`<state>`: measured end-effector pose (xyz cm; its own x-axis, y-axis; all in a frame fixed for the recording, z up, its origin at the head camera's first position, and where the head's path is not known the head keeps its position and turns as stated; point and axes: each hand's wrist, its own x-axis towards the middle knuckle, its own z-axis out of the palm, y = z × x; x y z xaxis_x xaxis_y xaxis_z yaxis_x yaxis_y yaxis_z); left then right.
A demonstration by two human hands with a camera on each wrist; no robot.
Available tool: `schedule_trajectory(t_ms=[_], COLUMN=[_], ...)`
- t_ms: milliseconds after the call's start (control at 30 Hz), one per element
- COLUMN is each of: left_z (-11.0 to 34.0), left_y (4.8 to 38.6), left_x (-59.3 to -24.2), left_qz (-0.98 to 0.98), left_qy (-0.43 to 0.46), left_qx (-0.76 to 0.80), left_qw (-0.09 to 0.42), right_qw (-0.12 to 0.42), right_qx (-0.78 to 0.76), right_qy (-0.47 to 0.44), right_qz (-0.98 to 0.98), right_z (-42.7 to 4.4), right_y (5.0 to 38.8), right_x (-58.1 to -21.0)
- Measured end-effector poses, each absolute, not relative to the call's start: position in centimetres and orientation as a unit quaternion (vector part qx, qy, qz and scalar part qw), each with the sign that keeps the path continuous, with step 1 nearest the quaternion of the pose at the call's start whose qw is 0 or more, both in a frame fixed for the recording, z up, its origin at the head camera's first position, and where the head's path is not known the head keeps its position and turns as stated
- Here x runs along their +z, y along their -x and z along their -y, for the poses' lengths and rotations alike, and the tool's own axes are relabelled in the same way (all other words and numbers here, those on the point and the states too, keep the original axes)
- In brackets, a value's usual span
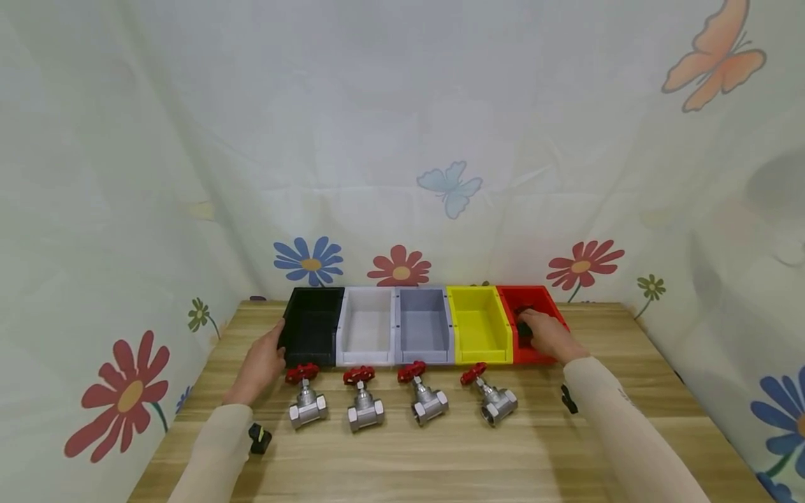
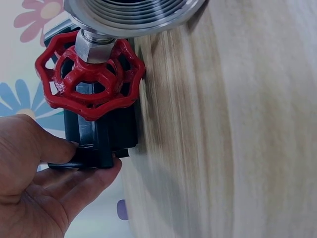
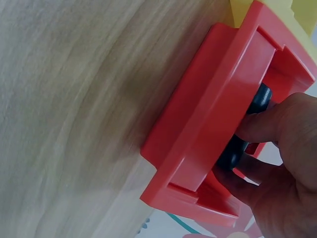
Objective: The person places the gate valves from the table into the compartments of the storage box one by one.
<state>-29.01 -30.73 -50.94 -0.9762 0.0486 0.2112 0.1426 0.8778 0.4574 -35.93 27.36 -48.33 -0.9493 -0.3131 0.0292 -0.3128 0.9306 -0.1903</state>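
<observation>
My left hand is at the left side of the black bin. In the left wrist view, its thumb and fingers pinch that bin's wall. At the far right end of the row, my right hand reaches into the red bin. There it grips a dark, rounded object between thumb and fingers; most of this object is covered, so its kind is unclear. A gate valve with a red handwheel lies close to the left hand.
Between the black and red bins stand a white bin, a grey bin and a yellow bin, all touching. Several metal valves with red handwheels lie in a row before them on the wooden table. A flowered curtain hangs behind.
</observation>
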Motion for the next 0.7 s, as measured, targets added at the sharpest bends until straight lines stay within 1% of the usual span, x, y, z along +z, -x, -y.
schedule_trajectory(t_ms=[367, 567, 700], left_z=[30.56, 30.43, 30.44], left_y=[28.74, 28.58, 28.56], left_x=[-50.52, -50.46, -50.52], left_qz=[0.966, 0.966, 0.965], left_qy=[0.046, 0.042, 0.044], left_qx=[-0.235, -0.238, -0.239], left_qw=[0.102, 0.095, 0.099], right_qw=[0.001, 0.009, 0.004], right_qx=[-0.104, -0.108, -0.106], right_qy=[0.163, 0.159, 0.166], right_qz=[-0.981, -0.981, -0.980], right_z=[-27.81, -27.92, -27.96], right_y=[36.27, 36.38, 36.39], right_x=[-48.93, -49.12, -49.37])
